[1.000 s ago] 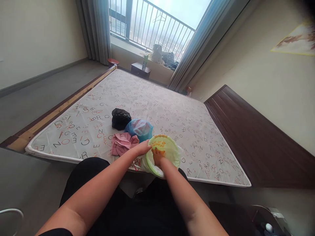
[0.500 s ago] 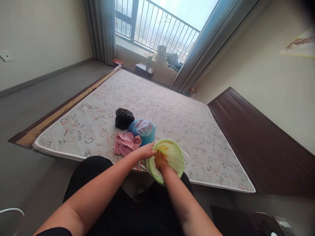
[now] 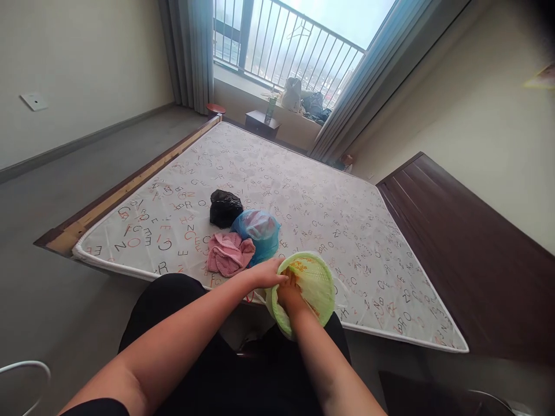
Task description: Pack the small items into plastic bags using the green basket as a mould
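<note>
A light green round basket (image 3: 318, 286), its inside pale with orange marks, tilts over my lap at the mattress's near edge. My left hand (image 3: 269, 274) grips its left rim. My right hand (image 3: 289, 293) reaches inside, fingers stretched toward the orange-marked inner wall; I see nothing held in it. Just beyond the left hand lie a blue plastic bag (image 3: 260, 234) with something pinkish inside, a crumpled pink towel (image 3: 229, 254) and a black plastic bag (image 3: 225, 208), close together on the mattress.
The letter-printed mattress (image 3: 299, 202) sits in a wooden bed frame (image 3: 130, 185), with a dark headboard (image 3: 468, 231) on the right. At the far side stands a small dark table (image 3: 262, 122) below the window ledge. A white cable (image 3: 37, 364) curves at lower left.
The basket has tipped so that its opening turns more to the left, and my right hand sits deeper in it. The view has shifted slightly; the bags and towel have stayed put.
</note>
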`<state>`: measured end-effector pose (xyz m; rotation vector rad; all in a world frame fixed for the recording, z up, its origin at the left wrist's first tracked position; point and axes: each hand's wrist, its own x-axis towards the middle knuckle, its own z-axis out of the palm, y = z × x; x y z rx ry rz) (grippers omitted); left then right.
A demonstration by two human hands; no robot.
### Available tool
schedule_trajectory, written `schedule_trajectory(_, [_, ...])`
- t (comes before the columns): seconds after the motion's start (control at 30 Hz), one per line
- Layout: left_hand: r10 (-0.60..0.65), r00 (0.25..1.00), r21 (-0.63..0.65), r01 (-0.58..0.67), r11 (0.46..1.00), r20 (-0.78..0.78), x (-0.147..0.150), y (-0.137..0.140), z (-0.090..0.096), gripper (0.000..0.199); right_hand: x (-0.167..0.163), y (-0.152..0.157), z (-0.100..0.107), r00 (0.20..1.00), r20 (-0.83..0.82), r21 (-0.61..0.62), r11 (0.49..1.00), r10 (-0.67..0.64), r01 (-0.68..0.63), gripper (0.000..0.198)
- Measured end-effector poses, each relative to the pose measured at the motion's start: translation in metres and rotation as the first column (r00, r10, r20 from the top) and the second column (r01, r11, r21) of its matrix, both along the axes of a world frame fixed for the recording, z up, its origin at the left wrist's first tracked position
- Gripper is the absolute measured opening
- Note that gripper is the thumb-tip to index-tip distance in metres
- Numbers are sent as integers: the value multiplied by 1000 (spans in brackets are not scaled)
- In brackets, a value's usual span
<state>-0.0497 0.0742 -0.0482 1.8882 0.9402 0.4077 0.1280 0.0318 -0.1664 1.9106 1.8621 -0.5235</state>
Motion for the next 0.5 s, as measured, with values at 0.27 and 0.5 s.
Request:
schedule_trajectory(0.27, [4, 984, -1, -5, 1000, -179, -3, -13, 16, 75, 5, -1, -23, 1000, 8, 11, 1000, -1, 1, 84])
schedule_trajectory(0.5, [29, 981, -3, -30, 1000, -189, 0, -14, 20, 70, 4, 2, -18, 1000, 4, -38, 999, -15, 15, 88])
